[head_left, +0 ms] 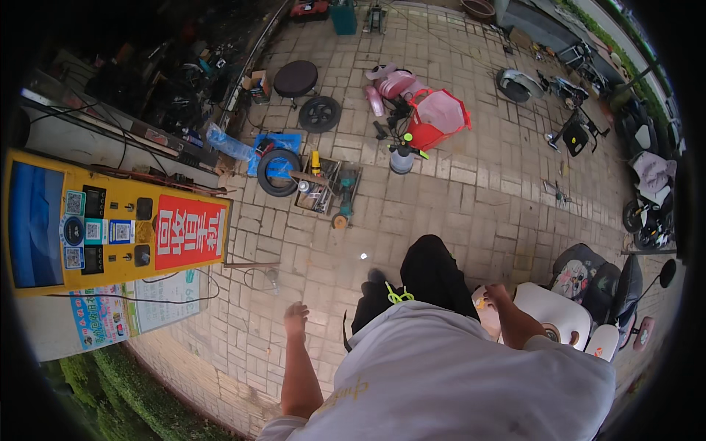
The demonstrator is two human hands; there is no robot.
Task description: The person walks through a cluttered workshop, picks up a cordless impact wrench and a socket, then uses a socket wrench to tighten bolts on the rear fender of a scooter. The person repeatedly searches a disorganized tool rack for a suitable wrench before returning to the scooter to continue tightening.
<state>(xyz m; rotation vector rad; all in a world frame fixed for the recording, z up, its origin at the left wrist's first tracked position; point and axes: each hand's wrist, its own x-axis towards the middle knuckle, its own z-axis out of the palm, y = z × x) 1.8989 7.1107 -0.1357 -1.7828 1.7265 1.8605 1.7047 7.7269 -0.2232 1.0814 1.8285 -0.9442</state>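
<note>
And here we are on the pale brick paving (pixel 331 272), the person standing at the near side, light shirt (pixel 471 367) and black trousers (pixel 437 275) in view! Out on the left, the left hand (pixel 296 320) hangs over the bricks, its grip loose and fairly wide, fingers a little parted, with a thin rod (pixel 251 264) lying just beyond it. Over to the right, the right hand (pixel 496 295) is at the pale scooter (pixel 548 309), which sits near, on the person's right; the fingers look curled in, but whether they grip it or merely pass over it, I cannot tell. Look left, and a yellow machine (pixel 140 209) with a red sign panel (pixel 190 234) fills that flank. Farther out, left of the middle, a black tyre (pixel 266 185) lies on a blue sheet (pixel 293 140), and right beside it comes a tray of tools (pixel 315 197) with a teal power tool (pixel 347 185) at its right edge! Beyond those sit a loose wheel (pixel 320 115) and a round dark stool (pixel 296 78). Far and central, there's a spray bottle (pixel 401 160) standing just beside a red bucket (pixel 435 134), pink panels (pixel 398 83) lying close behind!
</note>
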